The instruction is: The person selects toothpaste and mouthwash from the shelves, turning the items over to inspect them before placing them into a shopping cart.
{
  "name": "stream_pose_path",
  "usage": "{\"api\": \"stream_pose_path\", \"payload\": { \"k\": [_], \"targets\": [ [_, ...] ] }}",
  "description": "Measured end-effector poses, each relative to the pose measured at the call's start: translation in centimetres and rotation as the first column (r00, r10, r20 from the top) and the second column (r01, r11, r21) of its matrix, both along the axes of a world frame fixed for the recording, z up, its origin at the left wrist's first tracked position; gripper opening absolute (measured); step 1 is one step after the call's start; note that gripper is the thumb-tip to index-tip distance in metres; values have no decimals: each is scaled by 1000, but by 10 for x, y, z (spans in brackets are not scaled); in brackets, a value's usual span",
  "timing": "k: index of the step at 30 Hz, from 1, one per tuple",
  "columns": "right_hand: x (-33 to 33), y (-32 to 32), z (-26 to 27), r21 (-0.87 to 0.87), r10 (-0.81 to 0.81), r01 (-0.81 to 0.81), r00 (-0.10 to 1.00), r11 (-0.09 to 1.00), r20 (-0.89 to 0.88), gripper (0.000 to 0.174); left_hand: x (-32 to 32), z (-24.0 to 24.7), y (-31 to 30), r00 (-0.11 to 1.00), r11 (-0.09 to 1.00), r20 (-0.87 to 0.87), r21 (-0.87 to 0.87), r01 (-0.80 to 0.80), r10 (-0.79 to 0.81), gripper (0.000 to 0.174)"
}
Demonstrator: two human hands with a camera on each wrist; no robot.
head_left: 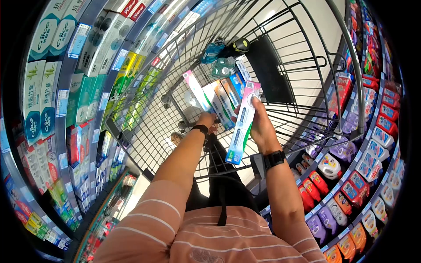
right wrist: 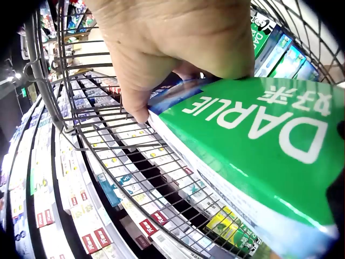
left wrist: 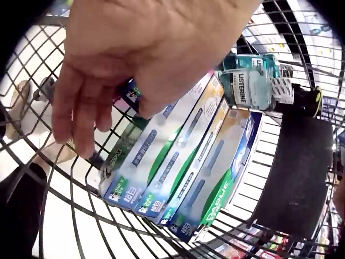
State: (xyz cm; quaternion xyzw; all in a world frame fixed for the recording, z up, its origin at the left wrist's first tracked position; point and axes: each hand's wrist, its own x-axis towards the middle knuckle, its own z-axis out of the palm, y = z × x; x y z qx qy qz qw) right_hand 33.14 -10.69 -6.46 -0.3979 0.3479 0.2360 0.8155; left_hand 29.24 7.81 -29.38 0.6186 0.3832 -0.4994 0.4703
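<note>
My right hand grips a long Darlie toothpaste box, tilted above the near end of a wire shopping cart. In the right wrist view the box's green side faces the camera, with the thumb at its edge. My left hand reaches down inside the cart, its fingers hanging loosely beside a row of toothpaste boxes. Part of a dark blue Darlie package shows behind the thumb. A pink-ended toothpaste box lies just beyond this hand in the head view.
Listerine bottles lie in the cart near a black panel. Shelves of toothpaste boxes line the left side. On the right stand shelves with red, purple and orange packages. The cart's wire walls surround the left hand.
</note>
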Motion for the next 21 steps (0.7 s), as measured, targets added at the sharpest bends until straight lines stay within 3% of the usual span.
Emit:
{"api": "stream_pose_path", "payload": {
  "k": [2,3,5,6,7,8,9,10,12,15,16,18,20,21],
  "targets": [
    [-1,0,0,-17,5,-5,1000,1000,-15,63,0,-2,11,963,970,118,53,237,-241,62],
    [-1,-1,5,-30,11,-11,1000,999,-7,65,15,33,18,970,974,89,27,224,-225,75],
    [0,-3,3,-21,-2,2,1000,1000,-13,65,34,6,41,916,932,250,267,246,-314,81],
    [-2,-3,1,-15,-8,8,1000,1000,-23,65,45,15,37,846,838,463,544,-34,-266,81],
    [-2,-5,-3,-15,-9,9,1000,1000,-11,67,66,21,48,810,801,485,598,-32,-331,81],
    [-2,-6,-3,-29,-20,20,999,999,-24,64,87,48,53,809,810,509,582,-71,-294,85],
    [-2,-8,-2,-30,-18,18,1000,999,-21,62,100,45,63,787,837,540,544,-55,-299,88],
    [-1,-9,1,-32,-15,14,1000,999,-17,61,106,14,74,694,858,641,510,-66,-328,85],
    [2,-8,3,-41,-48,47,999,998,-14,57,122,14,77,698,849,559,512,134,-447,78],
    [6,-9,6,-47,-27,27,1000,999,5,55,127,-16,79,690,844,526,476,246,-497,70],
    [7,-9,4,-40,-21,22,1000,999,8,56,116,-29,73,674,850,559,486,206,-483,64],
    [9,-9,2,-25,-14,15,1000,1000,18,56,99,-43,60,721,805,437,521,283,-537,63],
    [11,-5,8,-28,-17,17,1000,999,10,54,89,-1,53,914,978,355,146,152,-195,65],
    [12,-4,9,-16,-17,17,1000,1000,17,54,73,-43,56,850,933,417,294,209,-322,67]
  ]
}}
